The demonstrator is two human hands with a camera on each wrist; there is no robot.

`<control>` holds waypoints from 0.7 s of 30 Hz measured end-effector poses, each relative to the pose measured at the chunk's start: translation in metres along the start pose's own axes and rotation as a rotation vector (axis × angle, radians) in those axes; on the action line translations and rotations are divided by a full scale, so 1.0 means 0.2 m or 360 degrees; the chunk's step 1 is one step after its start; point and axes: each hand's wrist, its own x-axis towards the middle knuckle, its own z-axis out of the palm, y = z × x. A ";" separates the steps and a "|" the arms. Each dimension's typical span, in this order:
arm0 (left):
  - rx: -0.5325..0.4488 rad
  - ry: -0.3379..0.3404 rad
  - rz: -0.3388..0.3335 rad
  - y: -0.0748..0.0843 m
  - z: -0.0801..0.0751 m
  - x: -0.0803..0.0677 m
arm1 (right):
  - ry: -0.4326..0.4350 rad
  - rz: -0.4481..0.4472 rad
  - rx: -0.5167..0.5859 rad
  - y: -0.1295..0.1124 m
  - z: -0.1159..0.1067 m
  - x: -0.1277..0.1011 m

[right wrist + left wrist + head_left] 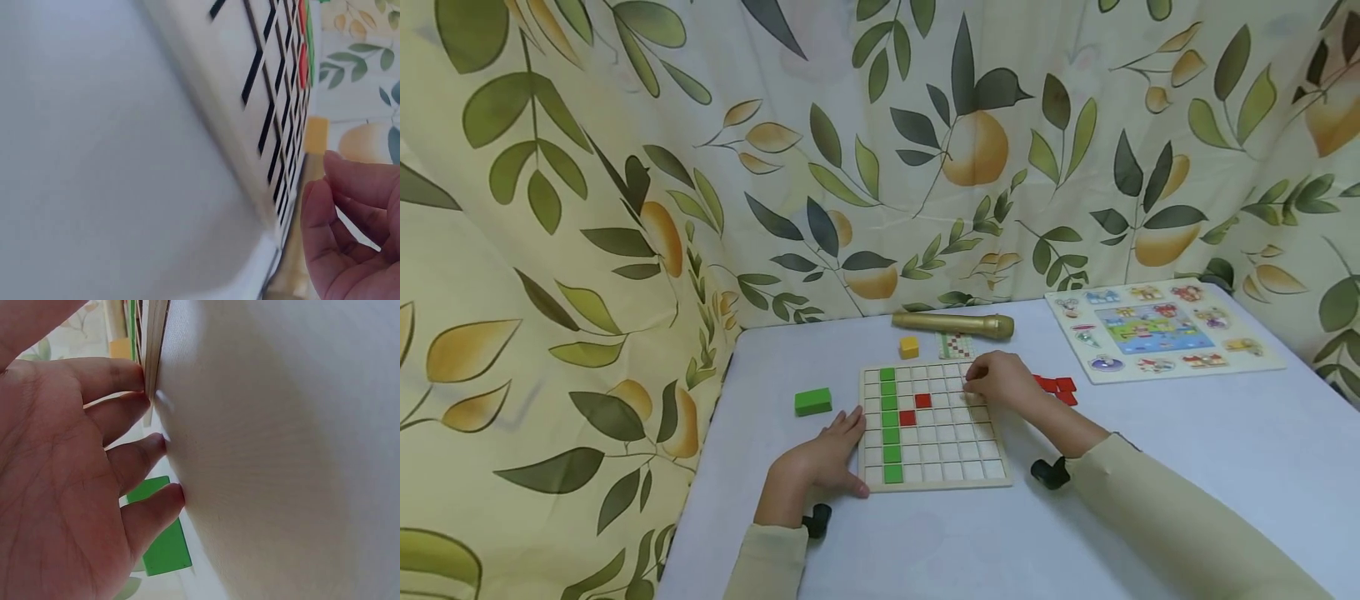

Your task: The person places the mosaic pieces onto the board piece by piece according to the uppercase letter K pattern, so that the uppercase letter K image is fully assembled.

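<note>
A square grid board [955,485] lies on the table. Green tiles [891,436] run down one column, and two red tiles [922,401] sit diagonally. My left hand [822,454] touches the board's left edge, fingers extended; in the left wrist view the fingertips meet the wooden side. Over the board's upper right edge is my right hand [1006,382], thumb and index fingertips brought close together. No piece shows between those fingertips [317,190] in either view, and whether they pinch something small is unclear. Loose red tiles [1066,385] lie just beyond that hand, partly hidden by it.
A green block [813,402] lies left of the board. Behind it are a yellow block [909,347], a small pattern card [953,345] and a gold microphone [953,324]. An illustrated puzzle board [1262,362] is at back right. A leaf-print curtain [865,167] hangs behind.
</note>
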 end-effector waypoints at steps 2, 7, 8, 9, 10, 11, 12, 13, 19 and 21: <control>-0.0005 0.0004 -0.0003 0.00 0.00 0.00 | 0.0013 0.0007 0.0007 0.02 -0.02 -0.01; -0.0005 0.0002 0.0012 0.00 0.01 0.00 | 0.0050 0.0029 0.0017 0.08 -0.07 -0.05; -0.0004 -0.0001 0.0012 0.00 0.01 0.00 | 0.0051 0.0042 0.0021 0.09 -0.07 -0.06; -0.0002 -0.0003 0.0009 0.00 0.01 0.00 | 0.0049 0.0058 0.0025 0.11 -0.08 -0.07; 0.0004 -0.0005 0.0008 0.00 0.01 0.00 | 0.0042 0.0084 0.0035 0.12 -0.09 -0.07; 0.0006 -0.0005 0.0006 0.00 0.01 0.00 | 0.0032 0.0100 0.0042 0.13 -0.10 -0.08; 0.0006 -0.0005 0.0004 0.00 0.00 0.00 | 0.0023 0.0120 0.0053 0.15 -0.11 -0.09; 0.0010 -0.0006 0.0003 0.00 0.00 0.00 | 0.0013 0.0138 0.0058 0.16 -0.12 -0.10; 0.0015 -0.0001 0.0015 0.00 0.00 0.00 | 0.0031 0.0192 0.0017 0.21 -0.17 -0.13; 0.0015 -0.0003 0.0011 0.00 0.00 0.00 | 0.0058 0.0195 -0.0009 0.22 -0.19 -0.14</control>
